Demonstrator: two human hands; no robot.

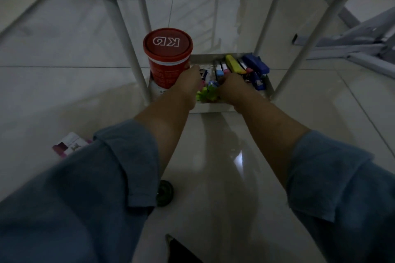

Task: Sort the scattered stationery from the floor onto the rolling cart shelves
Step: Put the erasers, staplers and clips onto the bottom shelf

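A pink box (68, 145) lies on the floor tiles left of the red tub (167, 53) and nearer us, while the tub itself stands at the left end of the rolling cart's bottom shelf (211, 108). Just right of the tub we reach in with our left hand (188, 81), then our right hand (233, 87), with bright green pieces (206, 93) between them; our fingers are hidden, so we cannot tell whether either hand grips anything. Farther right of the tub, a yellow item (234, 63) and a blue stapler (256, 64) lie on the same shelf
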